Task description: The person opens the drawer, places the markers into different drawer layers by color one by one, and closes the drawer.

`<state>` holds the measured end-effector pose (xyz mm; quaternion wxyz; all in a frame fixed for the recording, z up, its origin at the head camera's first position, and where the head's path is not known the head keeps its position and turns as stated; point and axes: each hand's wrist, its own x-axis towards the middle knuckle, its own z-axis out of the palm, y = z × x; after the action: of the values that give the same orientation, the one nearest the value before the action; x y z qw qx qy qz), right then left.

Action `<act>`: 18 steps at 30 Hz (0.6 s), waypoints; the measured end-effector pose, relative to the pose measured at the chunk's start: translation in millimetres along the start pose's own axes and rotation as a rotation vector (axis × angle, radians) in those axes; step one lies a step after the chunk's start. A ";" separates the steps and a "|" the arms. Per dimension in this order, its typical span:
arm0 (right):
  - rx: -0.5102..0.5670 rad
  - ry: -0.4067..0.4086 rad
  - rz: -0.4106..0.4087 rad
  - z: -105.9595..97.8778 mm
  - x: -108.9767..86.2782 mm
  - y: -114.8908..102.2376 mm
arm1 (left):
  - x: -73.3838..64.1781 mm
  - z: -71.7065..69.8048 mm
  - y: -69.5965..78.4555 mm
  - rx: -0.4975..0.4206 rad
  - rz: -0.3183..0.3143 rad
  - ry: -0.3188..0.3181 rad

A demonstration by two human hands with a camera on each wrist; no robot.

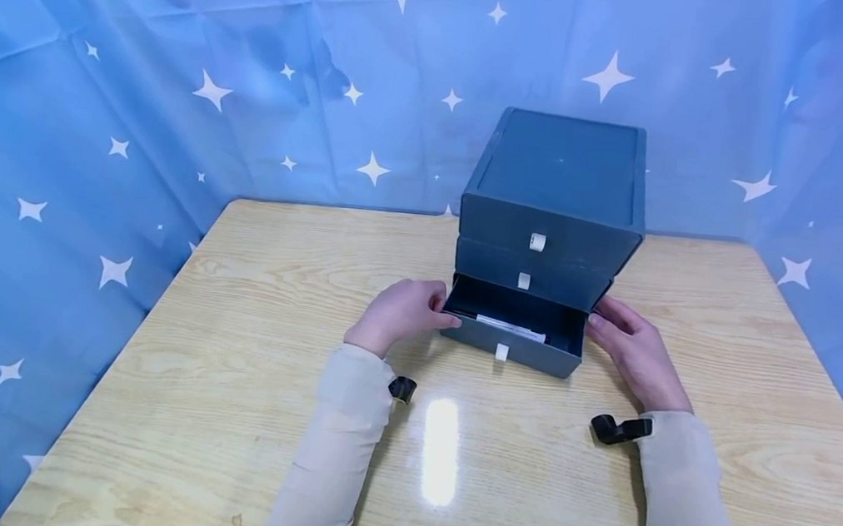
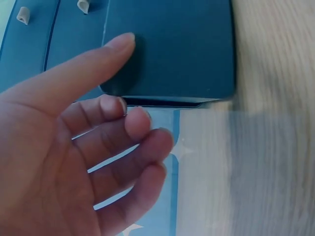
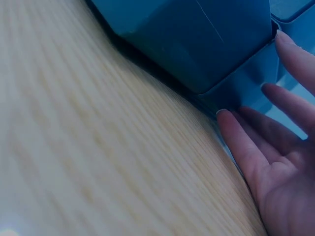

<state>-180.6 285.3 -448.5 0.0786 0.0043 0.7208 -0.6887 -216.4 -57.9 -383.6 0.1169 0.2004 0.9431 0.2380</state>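
A dark blue drawer cabinet (image 1: 561, 167) has its bottom drawer (image 1: 483, 335) pulled out, with a white marker (image 1: 510, 328) and a dark pen-like item lying inside. My left hand (image 1: 404, 313) is at the drawer's front left corner. Its thumb lies over the drawer front (image 2: 182, 49), while the other fingers curl loosely beside the drawer's side. On the opposite side, my right hand (image 1: 635, 353) has its fingertips at the drawer and the cabinet's side wall. In the right wrist view those fingers (image 3: 243, 142) are spread and fairly straight along the blue side.
White pull tabs mark the upper drawer (image 1: 538, 242), the middle drawer (image 1: 523, 281) and the bottom one. A wooden table (image 1: 228, 413) carries the cabinet near its back edge. Behind it hangs a blue cloth (image 1: 317, 78) with white stars. Black wrist mounts (image 1: 621, 431) stick out from both sleeves.
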 end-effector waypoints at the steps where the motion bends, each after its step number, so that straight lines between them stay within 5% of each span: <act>1: -0.017 0.003 -0.001 -0.1 -0.2 -0.3 | 0.6 0.6 -0.2 0.001 0.004 0.009; 18: -0.085 0.003 -0.003 -0.6 2.3 -0.2 | 6.3 3.6 2.1 0.095 0.024 0.153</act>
<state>-182.9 285.6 -448.6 0.0764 0.0011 0.7495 -0.6576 -220.2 -51.9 -386.4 0.0320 0.1985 0.9570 0.2092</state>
